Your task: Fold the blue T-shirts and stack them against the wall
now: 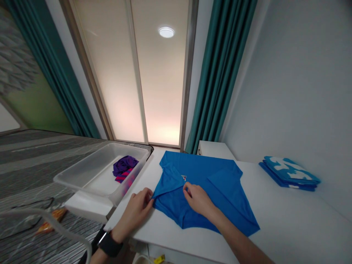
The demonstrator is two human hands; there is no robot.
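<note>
A blue shirt (217, 179) lies spread on the white table (288, 220), partly folded along its left side. My left hand (137, 209) pinches the shirt's left folded corner at the table's edge; a dark watch sits on that wrist. My right hand (199, 200) rests on the middle of the shirt, fingers closed on a fold of the cloth near a small logo.
A clear plastic bin (90, 170) with a purple and pink garment (124, 168) stands left of the table. A folded blue and white stack (290, 173) lies at the table's far right by the wall. Teal curtains (220, 73) hang behind. A small white cabinet (214, 149) stands beyond.
</note>
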